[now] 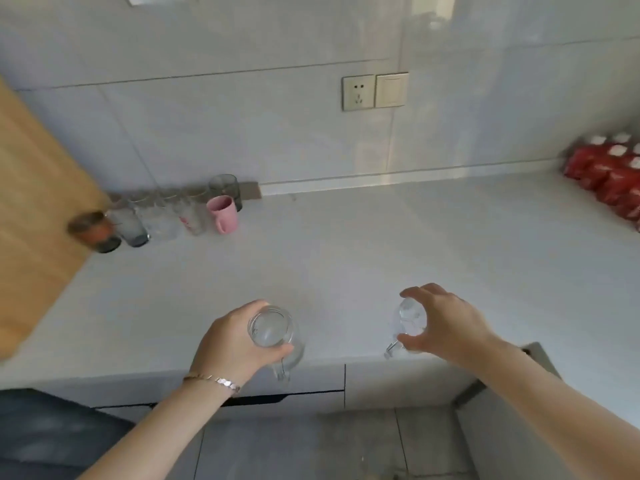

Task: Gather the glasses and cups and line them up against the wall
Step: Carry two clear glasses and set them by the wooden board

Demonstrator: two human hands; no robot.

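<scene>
My left hand [232,344] grips a clear glass mug [273,332] by its rim, near the counter's front edge. My right hand [446,323] is wrapped around a second clear glass mug [408,318], also at the front edge, its handle pointing down-left. Far left at the back, several glasses stand in a group by the wall: a brown-tinted glass [95,230], a grey glass [131,225], clear glasses [162,216], a dark glass [225,187] and a pink mug [223,213]. The picture is blurred.
The white counter [381,244] runs to a tiled wall with a socket and switch [374,91]. A wooden board [34,209] covers the left side. Red packets [609,178] are stacked at the far right. Drawer fronts [311,389] lie below the front edge.
</scene>
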